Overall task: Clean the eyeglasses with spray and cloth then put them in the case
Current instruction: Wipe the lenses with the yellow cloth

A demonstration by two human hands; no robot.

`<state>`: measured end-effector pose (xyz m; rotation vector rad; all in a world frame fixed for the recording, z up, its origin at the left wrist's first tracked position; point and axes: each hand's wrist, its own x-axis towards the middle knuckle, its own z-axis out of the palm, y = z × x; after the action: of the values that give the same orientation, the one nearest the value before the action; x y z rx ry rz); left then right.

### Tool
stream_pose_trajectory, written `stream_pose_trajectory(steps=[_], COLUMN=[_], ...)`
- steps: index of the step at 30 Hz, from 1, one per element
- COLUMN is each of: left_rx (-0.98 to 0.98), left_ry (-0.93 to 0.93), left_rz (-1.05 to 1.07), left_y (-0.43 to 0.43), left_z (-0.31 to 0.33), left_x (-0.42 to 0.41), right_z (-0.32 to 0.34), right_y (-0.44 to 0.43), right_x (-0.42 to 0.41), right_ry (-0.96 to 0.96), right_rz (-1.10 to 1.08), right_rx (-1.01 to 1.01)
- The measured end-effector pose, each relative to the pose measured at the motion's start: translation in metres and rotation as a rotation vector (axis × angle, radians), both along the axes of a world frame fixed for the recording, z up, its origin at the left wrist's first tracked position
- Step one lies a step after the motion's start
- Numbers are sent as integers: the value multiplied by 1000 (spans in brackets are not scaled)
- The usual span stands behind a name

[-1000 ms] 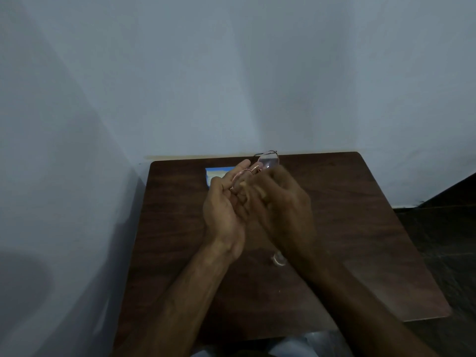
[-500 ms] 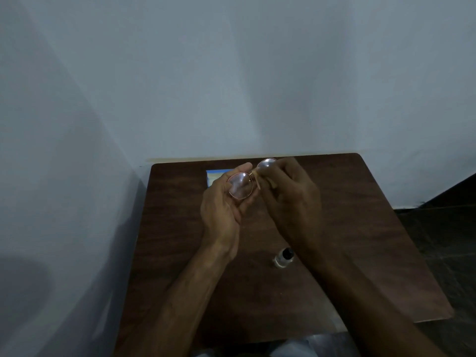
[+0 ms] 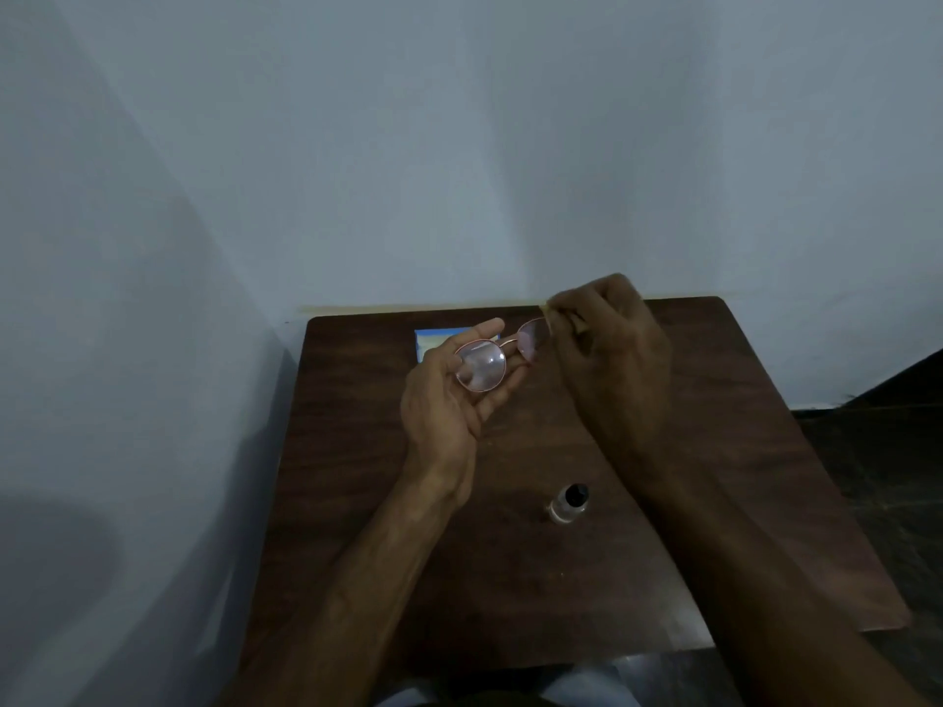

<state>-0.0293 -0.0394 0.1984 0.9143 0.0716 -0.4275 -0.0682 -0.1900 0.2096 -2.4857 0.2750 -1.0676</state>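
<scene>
Round, thin-rimmed eyeglasses (image 3: pixel 482 367) are held above the dark wooden table (image 3: pixel 357 502). My left hand (image 3: pixel 449 400) cradles one lens from below, palm up, thumb near the rim. My right hand (image 3: pixel 607 344) pinches the frame at the other lens's outer edge, fingers closed. A small clear spray bottle with a black cap (image 3: pixel 569 505) stands on the table nearer me, between my forearms. A light blue flat object (image 3: pixel 428 344), perhaps the cloth or case, lies at the table's back, partly hidden behind my left hand.
White walls close in behind and on the left of the table. A dark floor (image 3: pixel 877 451) shows on the right. The table's right side and its front edge have open surface.
My hands have spread apart. The right hand slid up and to the right along the frame, and both lenses now show, where earlier the hands covered most of the glasses.
</scene>
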Motion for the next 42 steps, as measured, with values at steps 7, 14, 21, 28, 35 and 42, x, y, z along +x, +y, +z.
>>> stream_pose_trajectory(steps=[7, 14, 21, 28, 35, 42], left_rx=[9, -1, 24, 158, 239, 233], left_ry=[-17, -34, -18, -60, -127, 28], left_rz=[3, 22, 6, 2, 0, 71], left_y=[-5, -9, -13, -14, -12, -14], left_z=[-2, 1, 3, -7, -5, -6], left_x=[3, 1, -7, -12, -10, -20], right_z=[-9, -11, 4, -3, -4, -4], right_y=[9, 20, 6, 13, 16, 53], right_x=[-16, -24, -10, -17, -16, -15], right_ry=[18, 55, 12, 72, 112, 104], right_rz=[101, 117, 31, 108, 98, 185], right_rx=[0, -60, -19, -41, -30, 42])
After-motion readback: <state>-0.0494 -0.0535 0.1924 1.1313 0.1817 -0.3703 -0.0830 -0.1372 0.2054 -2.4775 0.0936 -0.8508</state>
